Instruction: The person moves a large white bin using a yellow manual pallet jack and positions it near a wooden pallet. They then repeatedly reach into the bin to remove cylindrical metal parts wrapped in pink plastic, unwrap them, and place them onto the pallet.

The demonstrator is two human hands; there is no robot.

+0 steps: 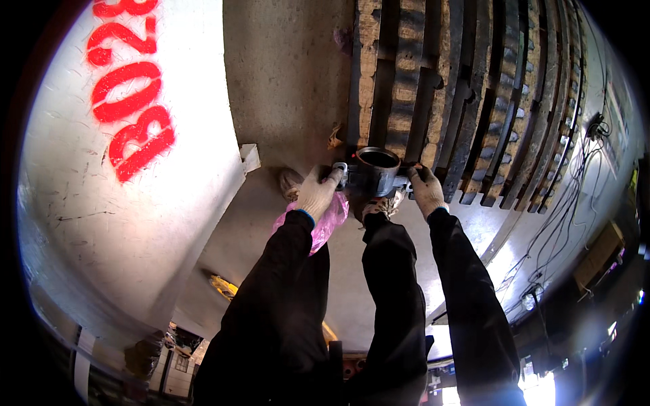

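Between my two gloved hands is a dark metal housing (371, 180) with a round open bore facing up and a lug on each side. My left hand (318, 195), in a pale knit glove, is closed on its left lug. On the opposite side, my right hand (426, 190) has its fingers closed around the right lug. A crumpled pink plastic bag (330, 222) hangs below and beside my left hand; whether that hand also grips the bag, I cannot tell. The housing is above my right shoe (381, 207), close to the near edge of a wooden pallet (406, 88).
A large pale metal panel (196, 128) with red stencilled marks takes up the left. The slatted pallet, stained dark, covers the upper right. Loose black cables (565, 216) trail over the floor at the right. A yellow object (223, 287) lies at the lower left.
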